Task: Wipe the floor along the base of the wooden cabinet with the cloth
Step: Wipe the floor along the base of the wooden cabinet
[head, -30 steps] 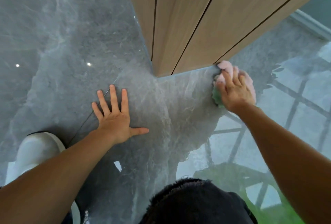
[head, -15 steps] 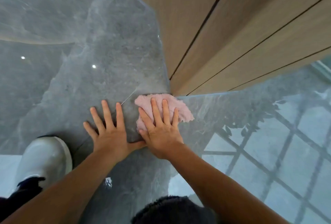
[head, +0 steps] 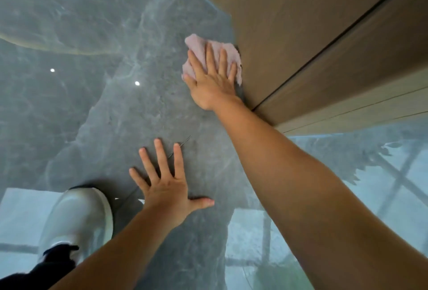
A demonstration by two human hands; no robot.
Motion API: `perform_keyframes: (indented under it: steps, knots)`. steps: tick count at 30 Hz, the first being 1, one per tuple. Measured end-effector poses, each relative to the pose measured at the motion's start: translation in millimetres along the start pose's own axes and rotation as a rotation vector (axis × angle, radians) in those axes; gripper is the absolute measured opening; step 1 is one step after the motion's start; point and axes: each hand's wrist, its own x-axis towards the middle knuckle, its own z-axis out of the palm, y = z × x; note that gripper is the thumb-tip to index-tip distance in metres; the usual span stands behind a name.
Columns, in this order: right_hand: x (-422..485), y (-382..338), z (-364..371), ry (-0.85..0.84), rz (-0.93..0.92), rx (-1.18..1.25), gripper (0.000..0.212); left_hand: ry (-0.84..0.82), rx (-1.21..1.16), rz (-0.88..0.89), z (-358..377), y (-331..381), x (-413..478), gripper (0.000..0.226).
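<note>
A pink cloth (head: 196, 45) lies flat on the glossy grey marble floor (head: 129, 116), right against the base of the wooden cabinet (head: 301, 35). My right hand (head: 212, 81) presses down on the cloth with fingers spread, covering most of it. My left hand (head: 166, 187) rests palm-down on the bare floor nearer to me, fingers apart, holding nothing. The cabinet's corner sits just right of my right wrist.
A white shoe (head: 78, 220) with a dark trouser cuff stands at the lower left. The cabinet fills the upper right, its panels split by dark seams. A window's reflection shines on the floor at the lower right (head: 370, 197).
My right hand has slid the cloth from the cabinet's front edge, round its corner, and forward along its left side. The left hand stays planted on the floor.
</note>
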Motion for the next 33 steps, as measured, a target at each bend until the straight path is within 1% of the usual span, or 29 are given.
perform_keyframes:
  steps: [2, 4, 7, 9, 12, 14, 16, 18, 19, 20, 21, 22, 23, 24, 25, 26, 27, 28, 29, 30, 31, 32, 33]
  knots:
    - [-64, 4, 24, 0.039, -0.064, 0.027, 0.061, -0.025, 0.02, -0.002, -5, 2, -2, 0.148]
    - [-139, 9, 52, 0.077, -0.075, 0.012, 0.062, -0.044, 0.012, -0.004, -8, 4, -3, 0.148]
    - [-233, 13, 92, 0.05, 0.012, -0.048, 0.064, -0.067, 0.005, 0.001, -12, 4, -5, 0.151]
    - [-269, 22, 102, 0.011, 0.07, -0.059, 0.065, -0.074, 0.023, 0.011, -14, 3, -6, 0.156]
    - [-289, 30, 101, -0.036, 0.086, -0.052, 0.067, -0.088, 0.012, 0.018, -17, 5, -8, 0.161]
    - [-288, 34, 96, -0.05, 0.046, -0.007, 0.066, -0.08, 0.008, 0.015, -15, 3, -8, 0.162]
    - [-281, 43, 85, -0.083, -0.041, 0.046, 0.066, -0.062, 0.02, 0.007, -13, 3, -6, 0.163]
    - [-270, 56, 69, -0.136, -0.149, 0.04, 0.07, -0.052, 0.026, -0.008, -13, 5, -4, 0.164]
    - [-265, 61, 59, -0.143, -0.171, 0.065, 0.072, -0.053, 0.031, -0.012, -13, 7, -5, 0.165]
    - [-263, 65, 49, -0.116, -0.159, 0.175, 0.071, -0.055, 0.042, -0.012, -13, 8, -6, 0.166]
    - [-263, 67, 39, -0.024, -0.113, 0.358, 0.067, -0.057, 0.058, -0.01, -14, 9, -8, 0.166]
    - [-265, 71, 33, 0.122, -0.035, 0.53, 0.061, -0.061, 0.083, -0.013, -14, 10, -9, 0.166]
    - [-268, 77, 30, 0.271, 0.07, 0.624, 0.056, -0.076, 0.109, -0.024, -16, 12, -9, 0.167]
    - [-273, 82, 28, 0.361, 0.185, 0.639, 0.056, -0.1, 0.119, -0.054, -19, 15, -9, 0.169]
    - [-277, 86, 29, 0.373, 0.298, 0.648, 0.06, -0.113, 0.096, -0.098, -24, 20, -8, 0.167]
    - [-280, 88, 30, 0.319, 0.402, 0.705, 0.067, -0.083, 0.037, -0.136, -28, 26, -7, 0.157]
    - [-282, 88, 32, 0.253, 0.486, 0.809, 0.073, 0.001, -0.053, -0.134, -31, 33, -5, 0.137]
    - [-284, 88, 35, 0.201, 0.534, 0.882, 0.078, 0.122, -0.178, -0.086, -32, 39, -5, 0.109]
    - [-285, 85, 36, 0.167, 0.543, 0.916, 0.078, 0.225, -0.321, -0.024, -30, 46, -6, 0.083]
    - [-286, 81, 39, 0.142, 0.529, 0.919, 0.068, 0.277, -0.445, 0.023, -27, 55, -12, 0.064]
    - [-287, 78, 42, 0.122, 0.516, 0.898, 0.046, 0.268, -0.539, 0.04, -23, 66, -19, 0.053]
    - [-291, 76, 42, 0.108, 0.513, 0.892, 0.022, 0.216, -0.582, 0.034, -17, 76, -27, 0.048]
    - [-297, 76, 41, 0.109, 0.515, 0.924, 0.023, 0.156, -0.578, 0.031, -10, 87, -32, 0.046]
